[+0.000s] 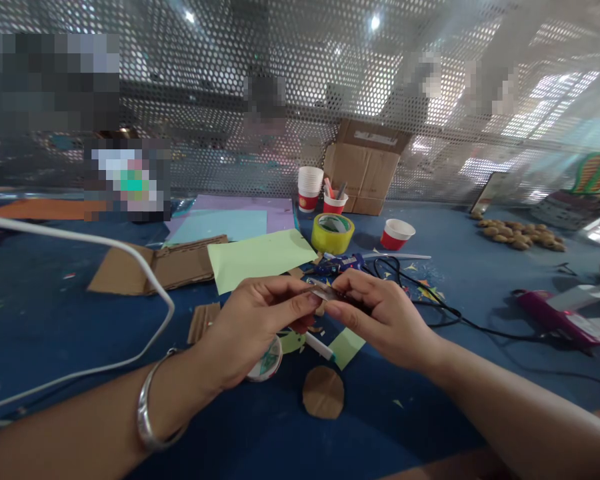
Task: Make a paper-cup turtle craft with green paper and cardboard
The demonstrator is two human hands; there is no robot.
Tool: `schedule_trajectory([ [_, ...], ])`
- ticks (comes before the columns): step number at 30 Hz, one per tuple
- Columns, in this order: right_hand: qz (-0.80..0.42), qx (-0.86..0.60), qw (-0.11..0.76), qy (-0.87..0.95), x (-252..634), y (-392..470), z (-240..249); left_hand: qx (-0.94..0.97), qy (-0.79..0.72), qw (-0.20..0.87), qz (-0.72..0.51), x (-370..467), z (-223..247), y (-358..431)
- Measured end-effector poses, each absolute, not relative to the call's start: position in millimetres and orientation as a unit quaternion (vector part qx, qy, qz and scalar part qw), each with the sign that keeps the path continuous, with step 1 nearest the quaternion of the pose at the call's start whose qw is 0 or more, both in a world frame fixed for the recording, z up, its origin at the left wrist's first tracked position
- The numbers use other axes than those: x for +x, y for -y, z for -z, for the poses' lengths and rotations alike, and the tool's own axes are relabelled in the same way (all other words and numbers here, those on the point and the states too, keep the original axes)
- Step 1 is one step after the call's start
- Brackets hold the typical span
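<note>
Both hands meet above the middle of the blue table. My left hand [267, 310] pinches a small, thin greyish piece [323, 291] between thumb and fingers. From the other side my right hand [380, 313] closes on the same piece, whose exact shape is too small to tell. Beneath them lie a white marker [320, 347], a light green paper piece [349, 348] and a green cutout [291, 343]. A round cardboard disc [323, 393] rests nearer me. Partly behind my left hand is a white paper cup [270, 363]. A blue glue gun [337, 265] lies just beyond the hands.
Yellow tape [333, 233], a red-white cup [397, 235], stacked cups [310, 189] and a cardboard box [363, 170] stand behind. Folded cardboard [180, 265] and a white cable [130, 250] are left. Black cable [485, 328], purple glue gun [555, 317] and peanut-like pieces [520, 233] lie right.
</note>
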State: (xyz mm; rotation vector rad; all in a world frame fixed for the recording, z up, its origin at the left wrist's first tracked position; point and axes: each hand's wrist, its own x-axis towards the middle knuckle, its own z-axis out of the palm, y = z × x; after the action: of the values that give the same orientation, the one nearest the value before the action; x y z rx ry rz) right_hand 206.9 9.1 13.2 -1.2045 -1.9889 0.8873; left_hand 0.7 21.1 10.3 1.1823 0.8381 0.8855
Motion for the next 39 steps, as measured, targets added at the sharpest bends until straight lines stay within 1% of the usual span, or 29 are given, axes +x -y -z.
schedule_trajectory([
  [16, -0.339, -0.458, 0.313, 0.760, 206.2, -6.7, -11.7, 0.484, -0.392, 0.688, -0.373, 3.1, -14.8, -20.0],
  [28, -0.314, -0.461, 0.314, 0.768, 209.0, -7.6, -15.5, 0.505, -0.386, 0.665, -0.392, 1.3, -12.9, -19.6],
  [34, -0.348, -0.447, 0.314, 0.762, 210.7, -8.8, -13.0, 0.508, -0.383, 0.668, -0.387, 1.6, -13.1, -20.3],
  [39, -0.349, -0.445, 0.312, 0.764, 210.8, -8.3, -12.3, 0.516, -0.372, 0.671, -0.381, 0.5, -12.3, -20.7],
])
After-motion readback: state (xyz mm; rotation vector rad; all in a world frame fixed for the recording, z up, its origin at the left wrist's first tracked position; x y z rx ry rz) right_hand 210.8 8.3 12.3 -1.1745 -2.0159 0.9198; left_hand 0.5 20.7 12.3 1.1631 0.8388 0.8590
